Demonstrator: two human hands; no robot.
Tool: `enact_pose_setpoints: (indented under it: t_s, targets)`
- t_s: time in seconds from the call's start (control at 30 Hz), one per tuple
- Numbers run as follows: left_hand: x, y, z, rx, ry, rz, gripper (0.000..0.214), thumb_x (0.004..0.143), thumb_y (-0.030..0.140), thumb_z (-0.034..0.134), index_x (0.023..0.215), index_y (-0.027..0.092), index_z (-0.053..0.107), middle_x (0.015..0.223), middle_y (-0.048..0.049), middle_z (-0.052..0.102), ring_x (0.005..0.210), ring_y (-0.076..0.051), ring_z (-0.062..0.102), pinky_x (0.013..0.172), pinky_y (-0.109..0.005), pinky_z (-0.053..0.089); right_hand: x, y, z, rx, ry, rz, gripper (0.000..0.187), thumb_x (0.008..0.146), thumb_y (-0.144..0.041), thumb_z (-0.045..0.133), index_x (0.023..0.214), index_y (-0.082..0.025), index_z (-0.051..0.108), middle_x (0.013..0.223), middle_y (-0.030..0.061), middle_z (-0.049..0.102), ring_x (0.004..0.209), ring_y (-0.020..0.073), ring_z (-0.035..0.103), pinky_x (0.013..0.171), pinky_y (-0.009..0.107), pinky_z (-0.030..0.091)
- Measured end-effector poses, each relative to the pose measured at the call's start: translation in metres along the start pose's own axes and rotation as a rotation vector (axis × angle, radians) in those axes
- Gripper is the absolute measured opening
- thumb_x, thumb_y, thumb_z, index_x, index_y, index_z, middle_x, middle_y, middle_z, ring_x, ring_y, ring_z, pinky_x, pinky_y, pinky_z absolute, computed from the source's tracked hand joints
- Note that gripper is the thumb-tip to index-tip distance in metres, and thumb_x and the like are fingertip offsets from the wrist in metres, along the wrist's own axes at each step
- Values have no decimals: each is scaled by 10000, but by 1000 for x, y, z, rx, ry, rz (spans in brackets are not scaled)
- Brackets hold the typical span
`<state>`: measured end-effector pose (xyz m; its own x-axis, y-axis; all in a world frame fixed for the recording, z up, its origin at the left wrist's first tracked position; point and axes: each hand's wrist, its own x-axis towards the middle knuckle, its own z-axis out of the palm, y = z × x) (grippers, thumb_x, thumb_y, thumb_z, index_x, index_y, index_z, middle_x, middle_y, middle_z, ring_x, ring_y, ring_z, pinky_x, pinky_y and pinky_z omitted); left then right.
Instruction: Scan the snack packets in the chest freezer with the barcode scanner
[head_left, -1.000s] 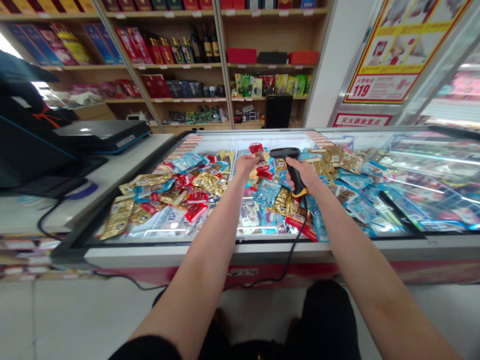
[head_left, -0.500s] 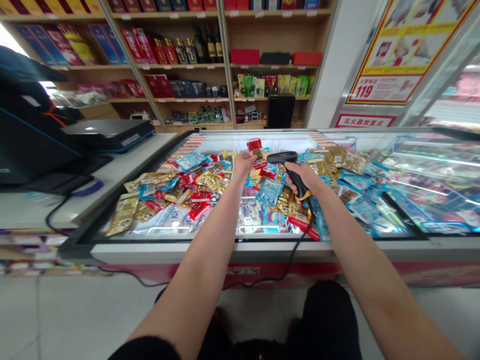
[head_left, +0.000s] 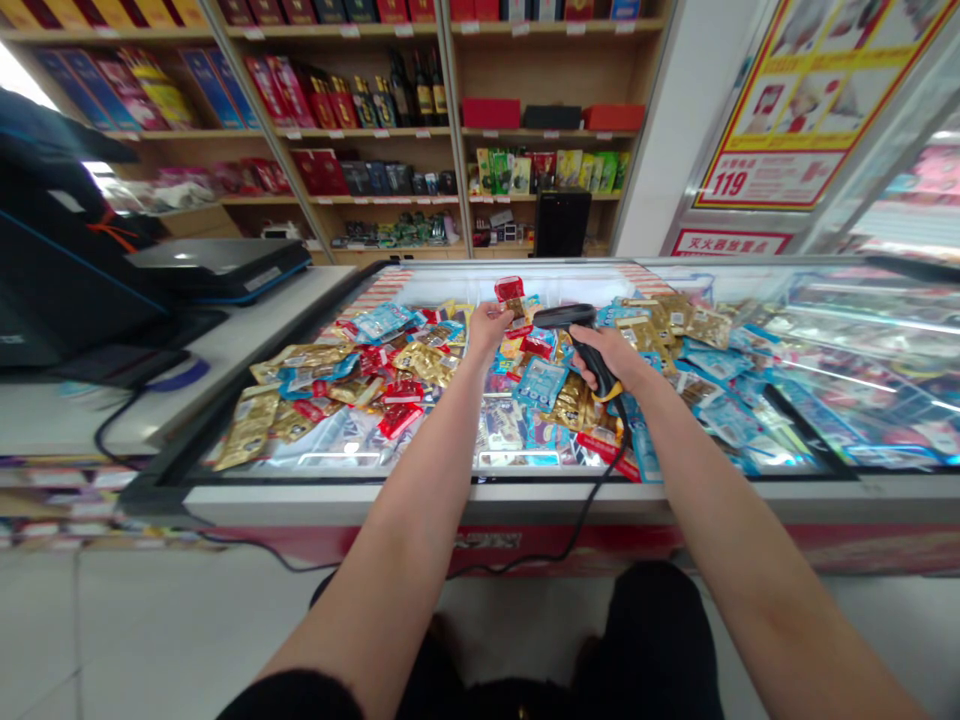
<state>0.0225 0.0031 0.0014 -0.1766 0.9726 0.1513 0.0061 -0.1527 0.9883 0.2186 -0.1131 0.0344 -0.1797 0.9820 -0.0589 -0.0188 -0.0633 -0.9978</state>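
Ahead, wooden shelves (head_left: 547, 132) stand behind a freezer (head_left: 420, 496) of foil packets (head_left: 427, 366).

Head-worn camera; faces forward and down; near chest freezer (head_left: 420, 503); wall shelves (head_left: 547, 131) beyond.

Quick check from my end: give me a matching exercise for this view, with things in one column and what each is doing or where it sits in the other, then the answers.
Things:
1. Left hand
2. Right hand
3. Gold and blue foil packets
4. Dark wine bottles

Places and states:
A. Standing on a wooden shelf
B. Pinching a red-topped packet
C. Heaped inside the chest freezer
D. Gripping a corded barcode scanner

Right pairs: 1-B, 2-D, 3-C, 4-A.
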Motion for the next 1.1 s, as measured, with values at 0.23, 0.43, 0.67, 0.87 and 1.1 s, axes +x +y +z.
enact_pose_setpoints:
  t_s: [0.23, 0.43, 0.67, 0.87, 1.1]
  targets:
    - [3, -4, 1, 66, 13, 25, 135, 732, 201, 641, 826, 189, 546, 698, 27, 598, 666, -125, 606, 657, -229, 464, -1, -1, 1, 2, 14, 3, 290, 895, -434, 631, 778, -181, 554, 474, -10, 571, 295, 110, 480, 280, 201, 401]
    - [9, -6, -13, 351, 87, 142, 383, 760, 185, 611, 1141, 174, 575, 820, -17, 656, 787, -171, 643, 762, -270, 483, -1, -3, 2, 9, 41, 27, 302, 910, -428, 623, 751, -178, 565, 440, -4, 563, 285, 113, 476, 276, 205, 405]
    - [2, 14, -73, 744, 187, 114, 516, 799, 201, 581, 1312, 187, 524, 1113, -129, 684, 1058, -289, 629, 918, -385, 445, 2, 0, 0, 10, 33, -19, 311, 881, -449, 651, 745, -182, 563, 456, -5, 568, 296, 119, 477, 262, 222, 413]
    - [-16, 23, -111, 1165, 265, 112, 466, 777, 404, 660, 1205, 223, 642, 1313, -207, 578, 1255, -426, 470, 1035, -547, 326, 0, -2, 0, 5, 42, 7, 332, 864, -476, 660, 729, -194, 547, 434, -7, 561, 282, 119, 465, 266, 224, 413]
    - [-24, 17, -115, 1353, 154, 151, 377, 736, 427, 700, 1062, 239, 720, 1321, -179, 571, 1253, -423, 452, 1088, -575, 251, 0, -2, -1, 1, 49, 4, 338, 880, -464, 643, 707, -192, 540, 424, 1, 555, 277, 117, 456, 270, 226, 414]
